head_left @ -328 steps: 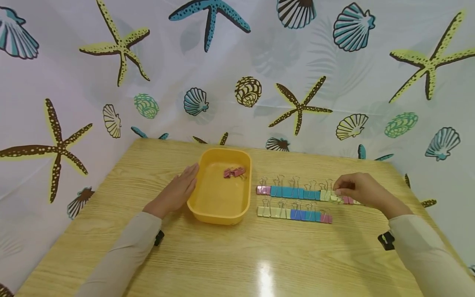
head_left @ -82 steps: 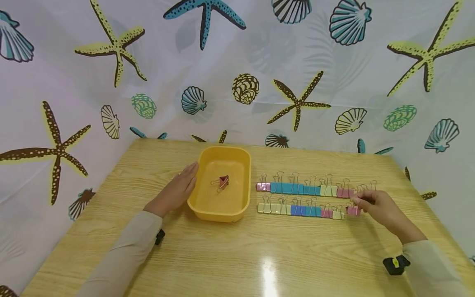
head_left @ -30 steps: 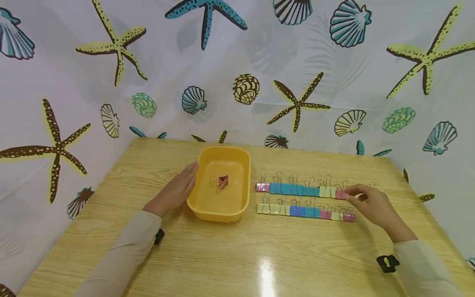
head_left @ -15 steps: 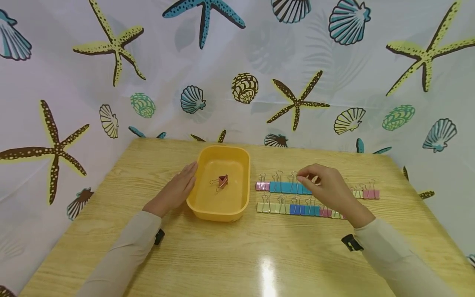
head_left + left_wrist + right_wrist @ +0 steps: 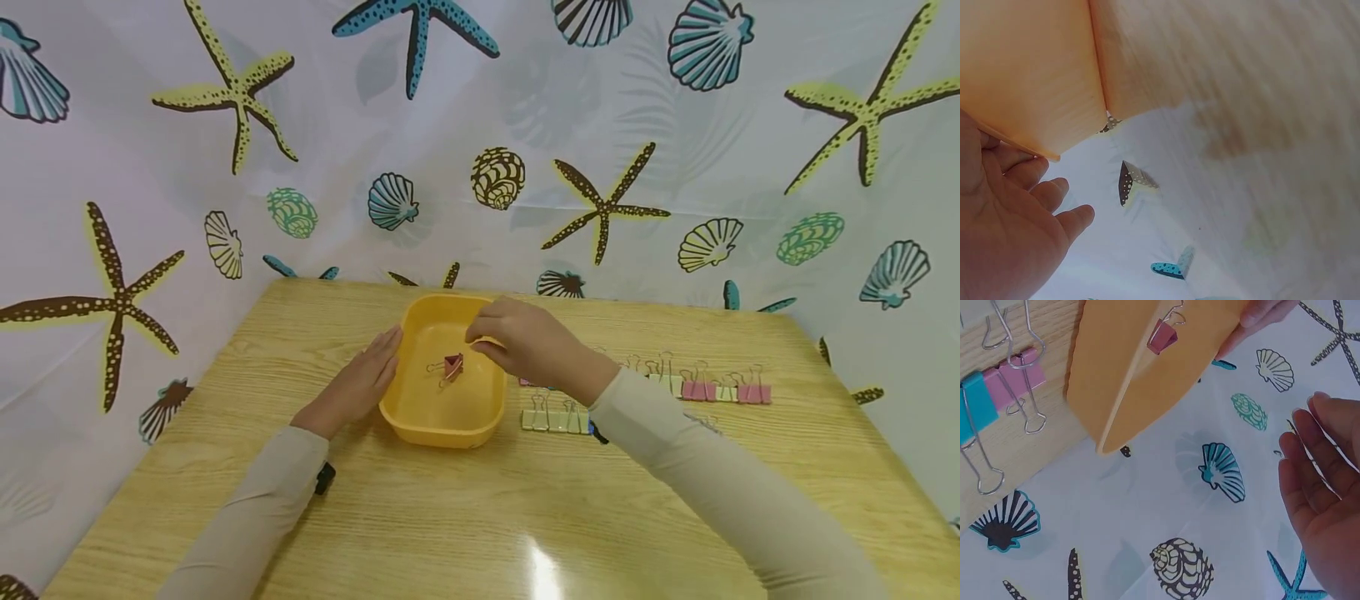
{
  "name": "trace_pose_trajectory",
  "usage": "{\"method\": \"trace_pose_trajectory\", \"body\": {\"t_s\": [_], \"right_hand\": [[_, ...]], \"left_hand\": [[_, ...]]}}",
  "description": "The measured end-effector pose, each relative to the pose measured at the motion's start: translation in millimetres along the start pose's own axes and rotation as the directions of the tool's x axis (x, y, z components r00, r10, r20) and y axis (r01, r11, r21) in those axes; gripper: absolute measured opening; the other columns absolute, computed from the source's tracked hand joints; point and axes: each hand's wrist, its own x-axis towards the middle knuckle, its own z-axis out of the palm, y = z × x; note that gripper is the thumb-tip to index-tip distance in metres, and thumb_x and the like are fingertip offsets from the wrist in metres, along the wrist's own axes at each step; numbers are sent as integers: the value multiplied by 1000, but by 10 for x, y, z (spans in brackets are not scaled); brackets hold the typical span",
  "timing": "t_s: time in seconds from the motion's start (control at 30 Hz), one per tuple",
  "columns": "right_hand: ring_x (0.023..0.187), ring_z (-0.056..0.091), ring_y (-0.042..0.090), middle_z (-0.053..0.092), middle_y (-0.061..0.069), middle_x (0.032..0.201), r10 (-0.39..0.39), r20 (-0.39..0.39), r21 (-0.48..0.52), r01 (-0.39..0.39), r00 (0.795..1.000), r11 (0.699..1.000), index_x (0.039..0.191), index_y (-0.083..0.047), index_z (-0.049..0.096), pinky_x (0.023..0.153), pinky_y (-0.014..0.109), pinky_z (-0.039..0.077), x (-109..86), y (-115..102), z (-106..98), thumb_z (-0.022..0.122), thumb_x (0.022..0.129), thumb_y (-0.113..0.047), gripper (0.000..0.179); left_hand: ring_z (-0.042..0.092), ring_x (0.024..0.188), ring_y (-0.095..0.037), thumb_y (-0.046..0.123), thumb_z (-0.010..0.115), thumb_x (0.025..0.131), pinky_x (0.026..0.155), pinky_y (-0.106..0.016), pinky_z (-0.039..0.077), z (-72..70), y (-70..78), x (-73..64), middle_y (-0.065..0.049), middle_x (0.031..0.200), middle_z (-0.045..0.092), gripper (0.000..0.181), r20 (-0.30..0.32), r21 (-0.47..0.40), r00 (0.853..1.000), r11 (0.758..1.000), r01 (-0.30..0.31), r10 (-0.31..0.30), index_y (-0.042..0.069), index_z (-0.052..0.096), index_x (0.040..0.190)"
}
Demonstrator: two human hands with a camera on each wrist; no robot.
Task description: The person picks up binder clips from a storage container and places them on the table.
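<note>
My left hand [image 5: 352, 383] rests with extended fingers against the left side of the yellow plastic tub [image 5: 450, 421]. One pink binder clip [image 5: 453, 367] lies inside, its wire handles spread. Over the tub's right rim hovers my right hand [image 5: 528, 337], fingers bent a little; in the right wrist view that hand [image 5: 1329, 481] shows relaxed fingers holding nothing. Two rows of coloured binder clips stand right of the tub. The back row ends in a pink clip [image 5: 753, 393]; pale yellow clips [image 5: 555, 421] begin the front row. My right arm hides parts of both rows.
The wooden table [image 5: 420, 517] extends around the tub and clips. A white cloth [image 5: 450, 250] printed with starfish and shells hangs behind it and along both sides. A small black device [image 5: 325, 479] is under my left wrist.
Since the oldest frame, the front row has gained clips at its right end and the tub holds fewer. Lately my right hand has swept left from the rows to the tub; my left stayed.
</note>
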Motion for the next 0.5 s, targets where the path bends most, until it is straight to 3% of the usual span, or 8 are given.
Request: {"method": "trace_pose_trajectory", "body": {"t_s": [0.13,0.27,0.37,0.5], "right_hand": [[90,62,17,68,1,96,-59,125,-60,67,990,996,99,-10,74,85,30,51,244,-63,139,68,90,-13,11],[88,62,15,67,-1,94,-84,254,-129,120,964,984,98,-13,74,85,28,50,440,-124,259,69,89,-13,10],[92,62,14,67,-3,98,-55,356,-167,122,933,978,102,-15,74,85,26,50,566,-169,316,70,89,-16,13],[97,63,14,68,-3,105,30,445,-156,45,895,987,107,-15,73,87,26,51,704,-220,371,68,90,-17,18]], "left_hand": [[9,146,-35,25,27,107,114,-58,12,11,-13,11,-12,161,8,54,1,-9,1000,1000,1,-1,5,10,154],[9,146,-35,25,27,107,114,-59,12,11,-17,11,-11,161,8,54,8,-13,1000,1000,5,-5,6,9,155],[8,146,-35,25,27,107,114,-59,12,11,-21,12,-12,161,8,54,9,-11,1000,1000,-2,2,5,8,155],[9,146,-36,23,27,107,113,-60,13,14,-28,8,-14,160,9,54,1,0,1000,1000,-22,22,4,8,154]]}}
